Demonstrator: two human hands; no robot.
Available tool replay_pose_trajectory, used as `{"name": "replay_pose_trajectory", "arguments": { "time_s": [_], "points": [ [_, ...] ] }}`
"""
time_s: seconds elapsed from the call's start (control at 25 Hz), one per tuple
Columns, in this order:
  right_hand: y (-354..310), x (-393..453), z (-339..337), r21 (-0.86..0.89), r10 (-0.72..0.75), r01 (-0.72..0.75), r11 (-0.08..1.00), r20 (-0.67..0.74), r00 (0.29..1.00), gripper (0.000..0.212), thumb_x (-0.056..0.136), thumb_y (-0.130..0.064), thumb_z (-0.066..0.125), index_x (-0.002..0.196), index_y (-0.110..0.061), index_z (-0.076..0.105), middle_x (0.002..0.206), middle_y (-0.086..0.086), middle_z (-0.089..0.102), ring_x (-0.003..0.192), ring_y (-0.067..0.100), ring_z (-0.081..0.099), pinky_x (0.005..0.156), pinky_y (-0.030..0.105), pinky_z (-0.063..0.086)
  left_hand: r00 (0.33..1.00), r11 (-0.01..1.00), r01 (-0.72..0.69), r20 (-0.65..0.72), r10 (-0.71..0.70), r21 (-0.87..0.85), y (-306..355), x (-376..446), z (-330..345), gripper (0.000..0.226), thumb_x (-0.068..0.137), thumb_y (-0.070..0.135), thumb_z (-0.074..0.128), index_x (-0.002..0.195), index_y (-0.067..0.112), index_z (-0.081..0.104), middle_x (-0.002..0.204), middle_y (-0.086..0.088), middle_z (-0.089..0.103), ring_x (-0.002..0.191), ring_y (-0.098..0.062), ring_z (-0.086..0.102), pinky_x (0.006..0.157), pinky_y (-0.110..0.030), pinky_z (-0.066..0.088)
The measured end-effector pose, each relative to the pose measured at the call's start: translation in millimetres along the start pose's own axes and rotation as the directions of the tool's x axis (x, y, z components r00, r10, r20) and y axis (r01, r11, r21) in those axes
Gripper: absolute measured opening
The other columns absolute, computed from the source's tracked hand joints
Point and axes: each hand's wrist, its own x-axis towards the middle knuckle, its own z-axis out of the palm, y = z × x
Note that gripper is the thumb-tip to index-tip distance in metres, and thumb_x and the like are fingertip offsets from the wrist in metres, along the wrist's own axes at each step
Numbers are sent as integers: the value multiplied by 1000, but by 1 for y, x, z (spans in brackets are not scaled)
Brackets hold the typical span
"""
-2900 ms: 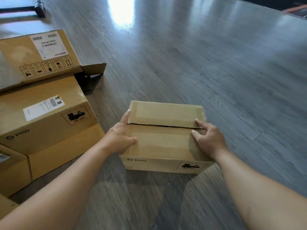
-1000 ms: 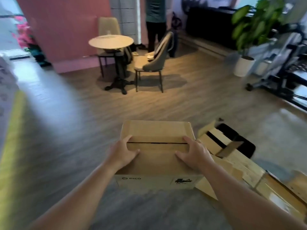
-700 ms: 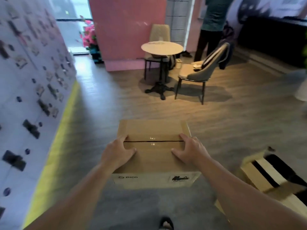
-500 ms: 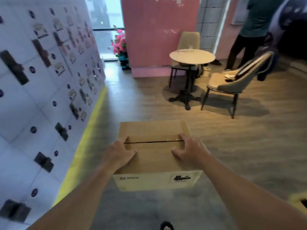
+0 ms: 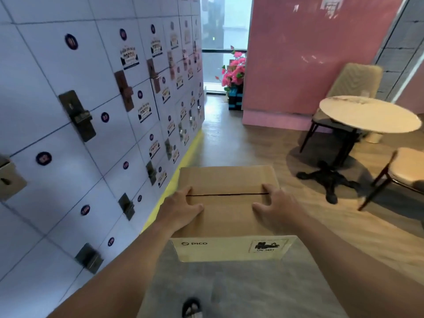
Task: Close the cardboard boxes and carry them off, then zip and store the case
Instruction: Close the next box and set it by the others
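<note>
Since the plain brown cardboard box (image 5: 227, 203) is up in the air between both arms, right in the middle of the view and a bit ahead of the body, everything about the carry hinges on how it sits in the grip. Its long axis runs left to right, and the dark seam where the two top flaps meet runs the same way, spanning from one hand to the other. The left hand (image 5: 181, 210) wraps the left edge with its thumb lying on the near flap and the fingers curled over the side, where I can't see them. The right hand (image 5: 273, 207) mirrors that on the right edge. Both look equally close to it, so neither hand is really leading.

The flaps look shut but not taped, so I'd guess the thumbs are what keep them down.

On the near face, which is washed out pale, there's "PICO" with a little ring logo at the left, and at the right a hazard-type label with a black graphic and "UN" plus digits I can't make out.

To the left there's a white locker wall (image 5: 68, 134) with round number badges and stickers, too blurry to read. Far right is a round white table (image 5: 369, 115) with beige chairs.
</note>
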Motion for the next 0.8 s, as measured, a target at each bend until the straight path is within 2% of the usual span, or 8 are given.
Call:
{"name": "replay_pose_trajectory", "arguments": {
  "time_s": [0.08, 0.16, 0.24, 0.4, 0.56, 0.64, 0.72, 0.8],
  "points": [
    [-19, 73, 6, -10, 8, -8, 1000, 0, 1000, 81, 79, -62, 63, 150, -29, 43, 124, 12, 56, 108, 28, 56, 88, 35, 44, 1000, 1000, 6, 5, -6, -16, -13, 73, -5, 74, 78, 53, 68, 145, 36, 44, 123, 9, 61, 90, -7, 49, 65, -17, 37],
    [-38, 144, 5, 3, 14, -14, 1000, 10, 1000, 78, 80, -59, 65, 149, -28, 45, 122, 10, 56, 102, 26, 57, 84, 33, 45, 1000, 1000, -13, 18, 13, -20, -18, 145, -13, 70, 78, 51, 68, 143, 36, 46, 115, 13, 60, 88, -7, 50, 62, -13, 35],
    [-53, 205, 0, 32, 15, -15, 999, 14, 1000, 74, 82, -56, 67, 147, -26, 48, 120, 9, 58, 97, 23, 57, 82, 33, 47, 999, 1000, -24, 25, 24, -12, -16, 209, -24, 68, 79, 51, 68, 141, 36, 47, 113, 13, 60, 88, -8, 52, 65, -18, 38],
    [-64, 331, -9, 27, 37, -36, 999, -16, 999, 74, 85, -56, 68, 149, -27, 46, 121, 10, 57, 91, 20, 51, 79, 30, 40, 997, 997, -62, 38, 61, 38, -2, 346, -33, 66, 80, 52, 68, 141, 36, 47, 111, 14, 60, 86, -8, 50, 62, -20, 36],
    [-51, 473, -17, -14, 60, -61, 998, -34, 998, 78, 85, -61, 65, 152, -28, 43, 130, 13, 58, 111, 28, 58, 91, 36, 47, 994, 994, -104, 48, 102, 45, 17, 491, -13, 59, 80, 51, 69, 134, 33, 52, 106, 14, 59, 84, -7, 51, 59, -13, 33],
    [-42, 543, -23, -13, 47, -48, 999, -49, 998, 78, 84, -62, 64, 152, -29, 43, 128, 12, 59, 112, 28, 59, 93, 39, 49, 994, 993, -106, 46, 103, 60, 30, 558, 0, 62, 81, 50, 69, 137, 31, 50, 101, 14, 56, 84, -8, 51, 58, -15, 34],
    [-37, 621, -35, 13, 42, -42, 999, -41, 998, 78, 83, -62, 64, 151, -30, 43, 126, 10, 58, 105, 26, 58, 85, 36, 47, 997, 996, -76, 37, 74, 50, 47, 632, 10, 59, 82, 47, 70, 135, 30, 52, 90, 24, 49, 76, -2, 51, 58, -13, 32],
    [-38, 694, -48, 21, 41, -40, 999, -20, 999, 75, 83, -60, 65, 149, -31, 45, 125, 11, 56, 107, 28, 59, 82, 34, 43, 999, 999, -40, 14, 40, 18, 64, 698, 15, 51, 81, 45, 71, 126, 29, 56, 79, 29, 44, 70, 9, 44, 57, -12, 30]
  ]
}}
